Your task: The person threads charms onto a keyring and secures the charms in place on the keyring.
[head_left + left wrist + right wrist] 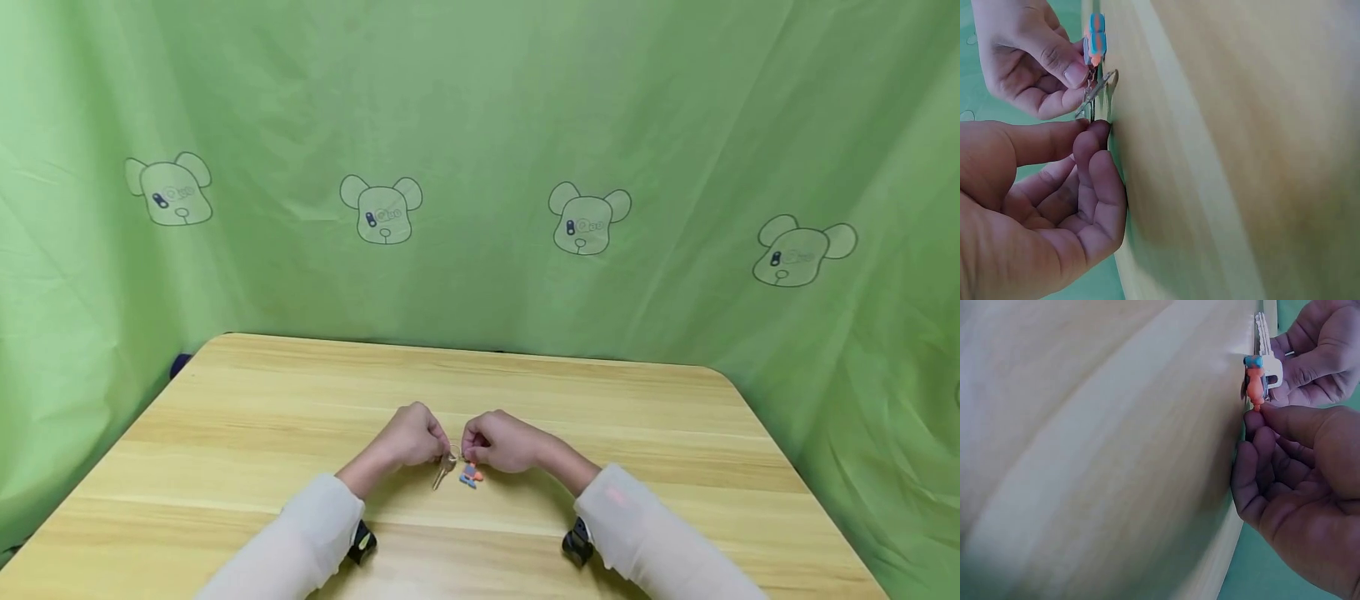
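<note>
Close together over the table's middle, both hands meet at a small set of a key, a ring and a charm. My left hand (412,435) pinches the metal key ring (455,451) between thumb and forefinger. From the ring a key (441,475) points toward the near side; its toothed blade (1263,334) shows in the right wrist view. My right hand (508,442) pinches the top end of a little orange and blue charm (471,475). A short chain (1092,76) by the charm appears in the left wrist view. Fingertips partly hide the ring.
The light wood table (637,417) spreads around the hands, its far corners rounded. Behind it hangs a green curtain (480,283) with bear-head outlines. A dark wrist camera (363,543) sits under the left sleeve, another camera (577,543) under the right.
</note>
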`<act>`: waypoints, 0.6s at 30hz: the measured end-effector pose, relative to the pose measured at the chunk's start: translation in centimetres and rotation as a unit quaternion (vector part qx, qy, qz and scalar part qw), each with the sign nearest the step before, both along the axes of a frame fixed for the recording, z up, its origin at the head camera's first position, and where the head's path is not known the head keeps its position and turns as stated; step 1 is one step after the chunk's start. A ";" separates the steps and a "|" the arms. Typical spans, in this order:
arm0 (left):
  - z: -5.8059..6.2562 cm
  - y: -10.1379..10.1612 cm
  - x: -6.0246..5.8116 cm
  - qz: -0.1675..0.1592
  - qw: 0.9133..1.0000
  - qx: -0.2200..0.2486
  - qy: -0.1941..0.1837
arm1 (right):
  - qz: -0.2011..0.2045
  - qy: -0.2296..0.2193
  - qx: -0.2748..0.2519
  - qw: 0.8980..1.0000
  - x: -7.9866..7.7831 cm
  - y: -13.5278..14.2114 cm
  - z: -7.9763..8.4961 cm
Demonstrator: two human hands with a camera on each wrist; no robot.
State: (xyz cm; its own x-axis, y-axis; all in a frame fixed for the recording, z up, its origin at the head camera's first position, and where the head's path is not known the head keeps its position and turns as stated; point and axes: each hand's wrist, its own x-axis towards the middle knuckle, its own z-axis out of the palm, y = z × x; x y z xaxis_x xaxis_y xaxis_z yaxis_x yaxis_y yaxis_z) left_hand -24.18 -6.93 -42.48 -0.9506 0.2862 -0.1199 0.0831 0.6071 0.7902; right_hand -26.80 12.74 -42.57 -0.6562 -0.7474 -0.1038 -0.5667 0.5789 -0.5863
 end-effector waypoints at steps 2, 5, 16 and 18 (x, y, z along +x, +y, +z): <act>0.0 -0.1 -0.1 0.001 1.000 -0.006 0.000 | -0.001 0.001 0.003 1.000 0.0 -0.1 -0.1; 0.0 -0.2 -0.1 -0.001 1.000 -0.011 0.001 | -0.003 0.004 0.010 1.000 -0.1 0.0 0.0; 0.4 -0.6 0.4 -0.031 0.998 -0.039 0.034 | -0.030 0.052 0.026 0.998 0.1 1.8 1.1; 0.6 -0.7 0.5 -0.036 0.997 -0.050 0.056 | -0.055 0.073 0.028 0.995 0.3 2.0 1.3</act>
